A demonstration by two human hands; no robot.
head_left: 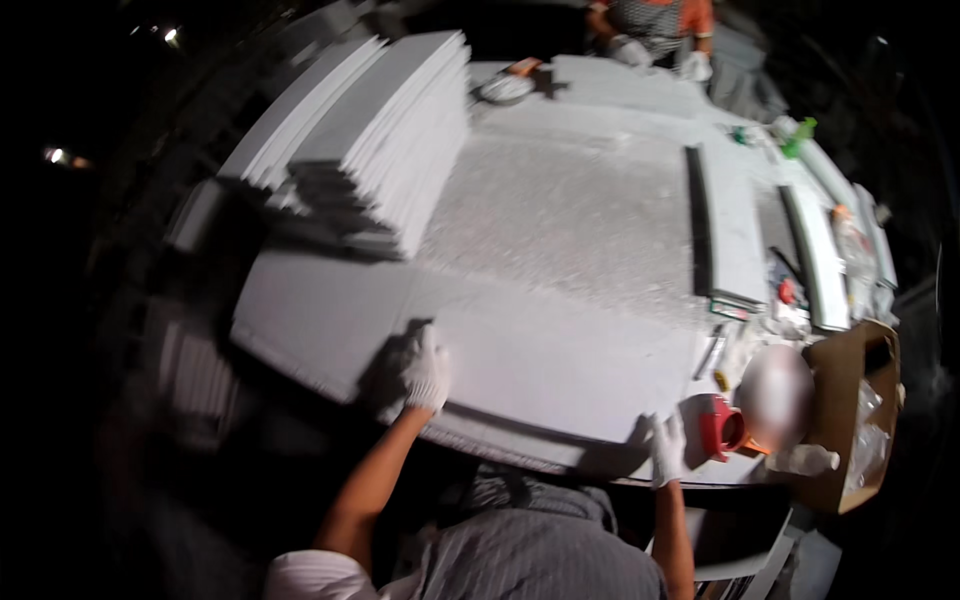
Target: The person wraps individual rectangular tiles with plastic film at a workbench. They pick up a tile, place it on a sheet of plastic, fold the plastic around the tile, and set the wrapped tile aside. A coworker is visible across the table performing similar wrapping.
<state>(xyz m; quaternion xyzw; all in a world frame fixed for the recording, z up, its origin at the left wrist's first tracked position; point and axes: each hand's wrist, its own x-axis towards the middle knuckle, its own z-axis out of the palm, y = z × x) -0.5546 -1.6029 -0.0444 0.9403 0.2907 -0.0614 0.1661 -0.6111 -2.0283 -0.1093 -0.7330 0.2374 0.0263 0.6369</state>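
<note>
A long light grey panel (560,360) lies along the near side of the worktable, its front edge casting a dark shadow. My left hand (428,372), in a white knit glove, rests at this panel's left part with its fingers stretched forward. A second grey panel (320,310) lies left of that hand. At the front right corner of the long panel is my right hand (667,450), also gloved, its fingers extended and slightly apart against the corner. Both hands are open; blur hides the exact contact of the fingertips.
Tall stacks of grey panels (380,130) stand at the far left. A red ring-shaped object (722,428), a clear bottle (805,460) and a cardboard box (835,420) are at the right. Narrow panels (735,225) lie beyond. A gloved co-worker (655,35) stands at the far side.
</note>
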